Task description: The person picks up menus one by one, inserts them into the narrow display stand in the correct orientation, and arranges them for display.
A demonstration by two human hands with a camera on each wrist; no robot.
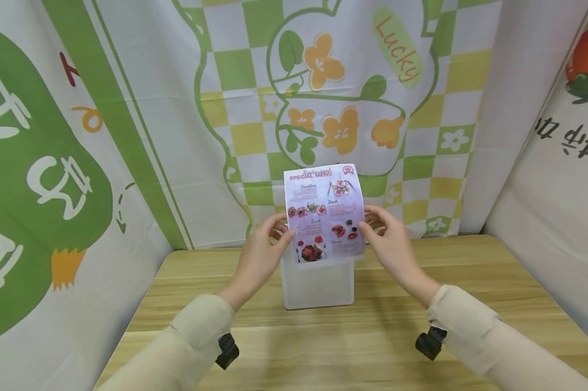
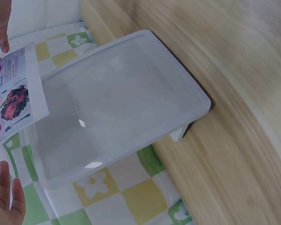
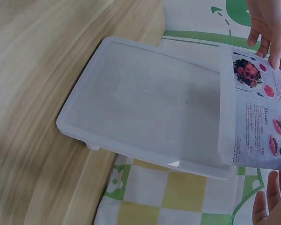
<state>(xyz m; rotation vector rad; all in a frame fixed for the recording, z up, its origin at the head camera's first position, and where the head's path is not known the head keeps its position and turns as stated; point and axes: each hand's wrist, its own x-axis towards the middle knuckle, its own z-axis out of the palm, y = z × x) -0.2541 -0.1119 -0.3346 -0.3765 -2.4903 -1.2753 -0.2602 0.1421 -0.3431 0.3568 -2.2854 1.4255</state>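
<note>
A printed restaurant menu sheet (image 1: 323, 214), with food pictures and pink text, is upright between my hands. My left hand (image 1: 262, 247) pinches its left edge, thumb in front and fingers behind. On the opposite edge, my right hand (image 1: 389, 239) holds it the same way. Just behind the sheet is a white display stand (image 1: 318, 285) with a rounded, raised rim, standing on the table. The menu hides the stand's upper part in the head view. In the left wrist view the stand's bare panel (image 2: 112, 93) shows below the menu's lower edge, with a small foot (image 2: 179, 132) behind it.
The wood-grain table (image 1: 216, 347) ends just behind the stand, where a hanging cloth (image 1: 255, 65) with green and yellow checks and flowers forms the back. Printed cloth walls close in on the left (image 1: 30, 163) and right (image 1: 563, 179). Black wrist cameras hang under both sleeves.
</note>
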